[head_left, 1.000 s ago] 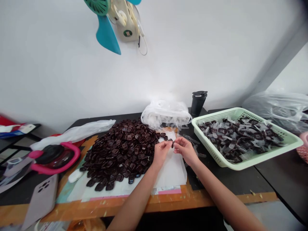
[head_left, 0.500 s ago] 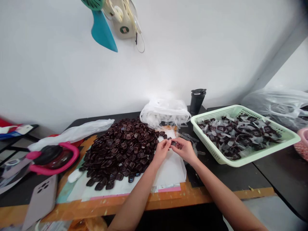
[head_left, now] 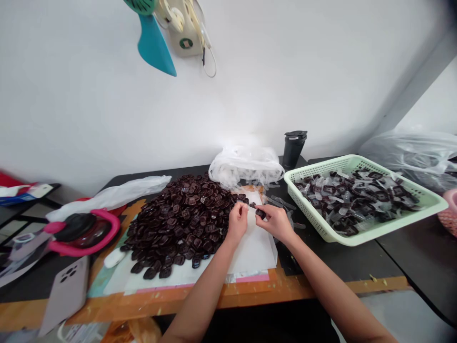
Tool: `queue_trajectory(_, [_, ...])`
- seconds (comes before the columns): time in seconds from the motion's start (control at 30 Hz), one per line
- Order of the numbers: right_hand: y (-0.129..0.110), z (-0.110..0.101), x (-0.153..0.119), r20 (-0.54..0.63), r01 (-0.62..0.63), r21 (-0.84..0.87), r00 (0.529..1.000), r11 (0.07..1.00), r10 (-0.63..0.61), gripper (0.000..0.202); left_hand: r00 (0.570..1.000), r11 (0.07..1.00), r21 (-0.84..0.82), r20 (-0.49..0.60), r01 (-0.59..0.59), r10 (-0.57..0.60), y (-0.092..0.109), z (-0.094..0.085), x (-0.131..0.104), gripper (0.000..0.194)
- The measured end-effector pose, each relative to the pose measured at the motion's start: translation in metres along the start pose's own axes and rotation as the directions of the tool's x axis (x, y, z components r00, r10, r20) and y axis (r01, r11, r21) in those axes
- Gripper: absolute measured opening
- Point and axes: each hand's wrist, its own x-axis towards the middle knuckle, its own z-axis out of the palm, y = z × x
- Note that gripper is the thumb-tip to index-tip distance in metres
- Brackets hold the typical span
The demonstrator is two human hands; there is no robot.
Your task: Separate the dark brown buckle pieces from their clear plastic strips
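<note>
Over the white paper (head_left: 255, 252), my right hand (head_left: 275, 222) pinches a small dark brown buckle-like plastic piece (head_left: 260, 214) between thumb and fingers. My left hand (head_left: 237, 222) is closed in a pinch just left of it, on one end of a clear plastic strip (head_left: 252, 206) that spans toward the dark piece. Whether the strip passes through the piece is too small to tell. A large heap of similar dark pieces (head_left: 182, 219) lies left of my hands. Loose clear strips (head_left: 285, 204) lie on the black table beyond my right hand.
At right stands a light green basket (head_left: 352, 239) of dark pieces with clear strips. Behind my hands are a white plastic bag (head_left: 246, 159) of strips and a black tumbler (head_left: 294, 150). A pink-handled pot (head_left: 84, 231) and a phone (head_left: 66, 295) lie left. A fan (head_left: 153, 45) hangs above.
My hands have drawn slightly apart; they were together at the fingertips. The dark piece and the strip now show between them. The view has shifted slightly.
</note>
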Motion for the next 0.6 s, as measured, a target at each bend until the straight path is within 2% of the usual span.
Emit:
queue_trajectory(0.2, [-0.004,-0.005,0.0,0.042,0.033,0.06,0.998,0.998,-0.035,0.029,0.998,0.991,-0.129,-0.046,0.028,-0.034,0.003,0.002,-0.001,0.034])
queue_trajectory(0.27, [-0.003,-0.005,-0.001,0.054,0.035,0.091,0.998,0.995,-0.04,0.028,0.999,0.983,-0.177,-0.011,0.05,-0.052,0.004,0.003,-0.001,0.038])
queue_trajectory(0.33, [-0.002,-0.006,-0.002,0.046,0.032,0.118,0.998,0.993,-0.038,0.028,0.991,0.958,-0.256,0.074,0.127,-0.112,0.005,0.003,0.0,0.043])
queue_trajectory(0.43, [-0.001,-0.007,-0.003,0.036,0.042,0.133,0.998,0.99,-0.048,0.029,0.943,0.886,-0.347,0.237,0.307,-0.234,0.007,0.004,-0.002,0.051])
queue_trajectory(0.6, [-0.004,-0.009,-0.002,0.059,0.045,0.121,0.997,0.992,-0.052,0.03,0.809,0.775,-0.351,0.488,0.526,-0.328,0.011,0.004,-0.005,0.053])
